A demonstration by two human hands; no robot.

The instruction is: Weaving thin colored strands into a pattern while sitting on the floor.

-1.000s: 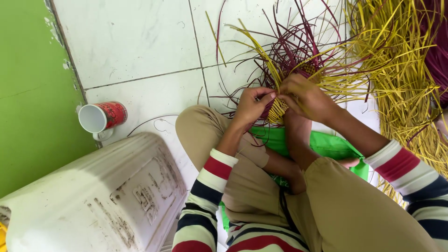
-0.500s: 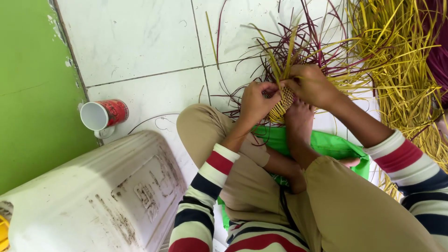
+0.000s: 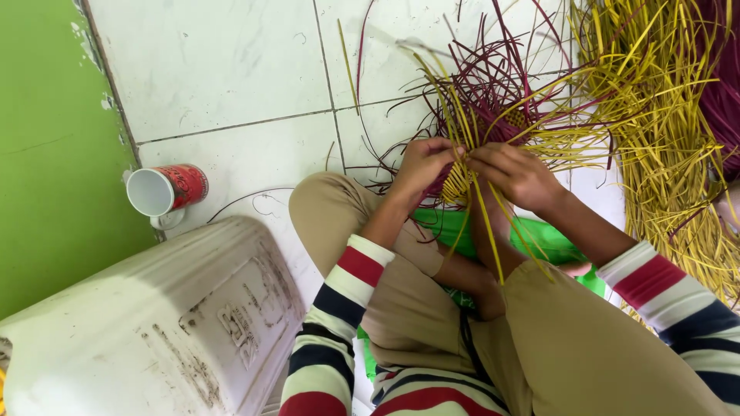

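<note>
Since half a second ago the left hand (image 3: 420,166) and right hand (image 3: 515,173), both pinched shut on the small woven piece (image 3: 456,183) held above the crossed legs, have tipped it so loose yellow strips (image 3: 487,231) now trail down toward the lap, suggesting weaving continues.

A red and white mug (image 3: 164,191) lies on its side on the white tiled floor (image 3: 223,69), with its open mouth turned to the green wall (image 3: 54,154). Just beside the mug, nearer to the camera, there is a big white plastic container (image 3: 154,323) with dirty marks on its surface. A green cloth (image 3: 539,239) lies on the floor under the person's crossed legs. At the right, a large loose heap of yellow strips (image 3: 678,139) covers the floor, and some dark purple strips (image 3: 724,85) lie at the right edge.
</note>
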